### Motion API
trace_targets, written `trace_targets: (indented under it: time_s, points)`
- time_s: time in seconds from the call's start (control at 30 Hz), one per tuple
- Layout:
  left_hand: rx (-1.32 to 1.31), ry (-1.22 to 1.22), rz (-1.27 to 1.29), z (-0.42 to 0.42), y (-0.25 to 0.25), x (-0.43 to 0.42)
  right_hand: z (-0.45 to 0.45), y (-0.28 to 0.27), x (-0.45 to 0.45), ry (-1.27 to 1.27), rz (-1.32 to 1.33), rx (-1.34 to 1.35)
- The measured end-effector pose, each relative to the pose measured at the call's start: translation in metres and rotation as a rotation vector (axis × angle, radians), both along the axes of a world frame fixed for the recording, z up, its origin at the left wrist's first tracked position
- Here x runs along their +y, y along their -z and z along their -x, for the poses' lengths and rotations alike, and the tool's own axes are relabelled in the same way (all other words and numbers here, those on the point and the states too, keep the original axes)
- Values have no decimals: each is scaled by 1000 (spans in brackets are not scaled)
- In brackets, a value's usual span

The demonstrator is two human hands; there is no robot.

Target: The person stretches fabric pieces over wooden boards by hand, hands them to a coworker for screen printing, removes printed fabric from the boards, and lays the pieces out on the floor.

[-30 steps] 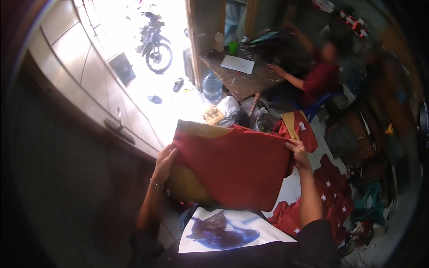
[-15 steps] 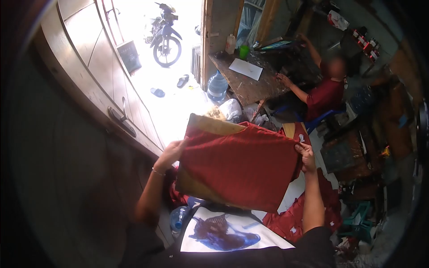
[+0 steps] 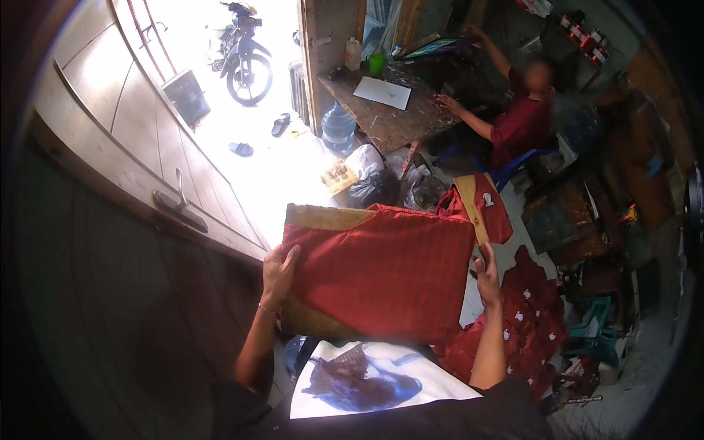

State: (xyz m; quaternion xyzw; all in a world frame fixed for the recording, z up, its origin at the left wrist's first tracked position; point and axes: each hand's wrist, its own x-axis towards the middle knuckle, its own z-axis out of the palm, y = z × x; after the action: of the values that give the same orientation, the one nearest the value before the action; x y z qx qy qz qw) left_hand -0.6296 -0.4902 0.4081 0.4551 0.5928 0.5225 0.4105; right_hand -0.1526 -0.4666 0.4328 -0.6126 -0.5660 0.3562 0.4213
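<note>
Here the left hand (image 3: 279, 273) grips the left edge of the flat red-and-mustard fabric piece (image 3: 381, 271), the right hand (image 3: 486, 277) open beside its right edge!

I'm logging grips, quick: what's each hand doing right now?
Left hand: closed on the left edge of the red cloth.
Right hand: open at its right edge; contact can't be told.

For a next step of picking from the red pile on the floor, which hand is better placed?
Probably the right hand: its fingers look open at the edge of the red-and-yellow cloth, and the red pile lies on its side. The left hand grips the cloth's opposite edge.
</note>
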Motion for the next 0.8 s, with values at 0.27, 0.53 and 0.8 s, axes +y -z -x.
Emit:
trace_targets:
  time_s: [0.27,0.53,0.8]
  points:
    - [35,87,54,-3,8,5,11,-12,14,-90,145,717]
    - [-317,-1,390,-2,4,-32,0,-10,20,-120,148,739]
    - [-131,-105,306,-10,20,-31,-19,-47,36,-266,90,453]
